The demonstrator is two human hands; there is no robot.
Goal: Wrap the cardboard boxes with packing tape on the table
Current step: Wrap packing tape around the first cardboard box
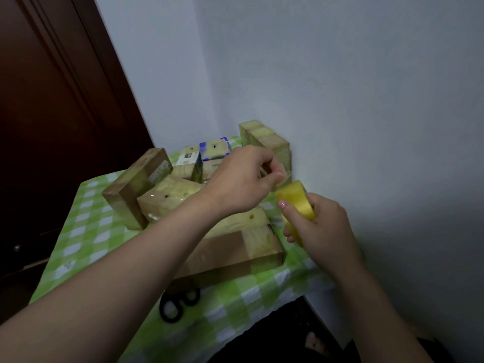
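pinching tape end (285, 178), left grip (243, 176) sits just beyond tape roll (296, 201) clasped in right grip (323, 226).

Boxes on a table in the corner between door and wall.

The table (86, 231) has the door (52, 100) on its left and the wall (340, 74) on its right. A flat box (235, 252) lies nearest the front, with scissors (180, 302) just before it by the near edge. Behind it sits a middle box (170, 200), and a tall box (136, 187) stands just to its left. Two small boxes (214, 150) sit farther back. A stack of boxes (267, 140) stands at the far right, against the wall. Over the right edge the right hand (324, 229) holds the tape roll (296, 200). Just behind it, the left hand (243, 176) pinches the tape strip (284, 180).
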